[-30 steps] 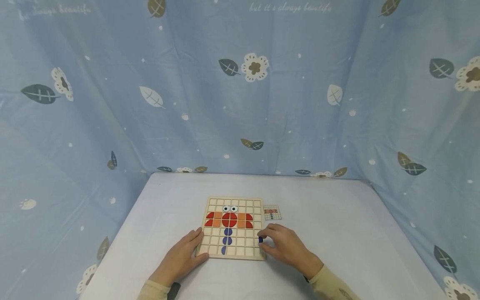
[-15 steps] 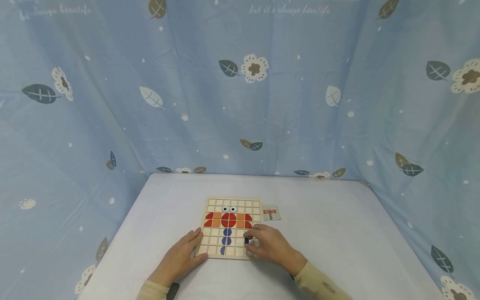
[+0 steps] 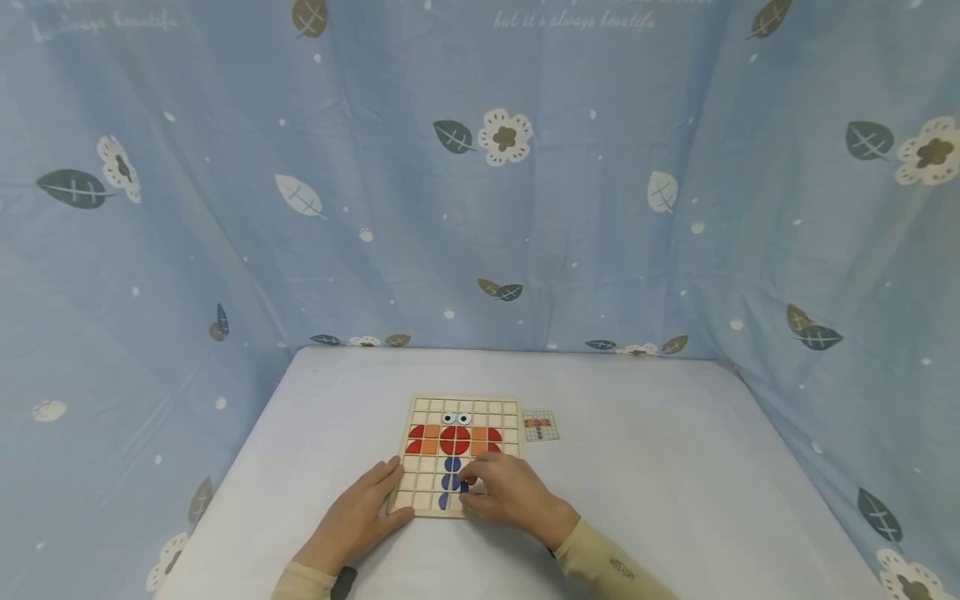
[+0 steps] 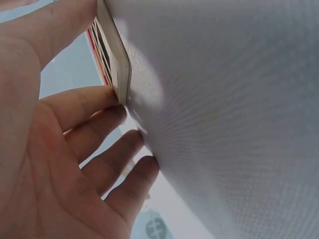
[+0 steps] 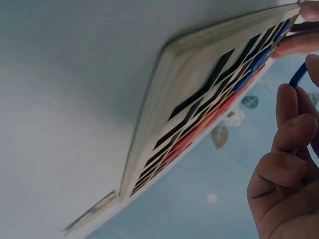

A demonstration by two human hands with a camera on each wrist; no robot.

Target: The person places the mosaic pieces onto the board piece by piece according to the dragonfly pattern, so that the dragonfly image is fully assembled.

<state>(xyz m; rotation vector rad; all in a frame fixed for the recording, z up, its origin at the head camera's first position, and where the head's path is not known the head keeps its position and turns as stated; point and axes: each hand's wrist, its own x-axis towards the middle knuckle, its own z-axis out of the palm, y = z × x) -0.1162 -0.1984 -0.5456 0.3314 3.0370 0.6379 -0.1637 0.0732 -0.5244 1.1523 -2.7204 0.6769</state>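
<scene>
A wooden grid board (image 3: 491, 407) lies on the table. Set in its cells are a pair of eye tiles (image 3: 457, 418), red quarter-circle tiles (image 3: 455, 441), orange square tiles (image 3: 478, 440) and blue half-round tiles (image 3: 452, 464). My left hand (image 3: 358, 512) holds the board's near left corner, thumb along the near edge and fingertips at the left edge. Over the lower middle cells, my right hand (image 3: 517, 497) pinches another blue tile (image 5: 298, 75) between thumb and index finger, on edge and above the board. The fingers partly cover it in the head view.
A small pattern card (image 3: 541, 425) with a matching picture lies beside the board's far right corner. White cloth covers the table (image 3: 637, 433). Blue printed curtains (image 3: 585, 208) enclose the back and sides.
My right hand has moved left with the blue tile, from the board's right edge to its lower middle. The left hand keeps its hold on the corner.
</scene>
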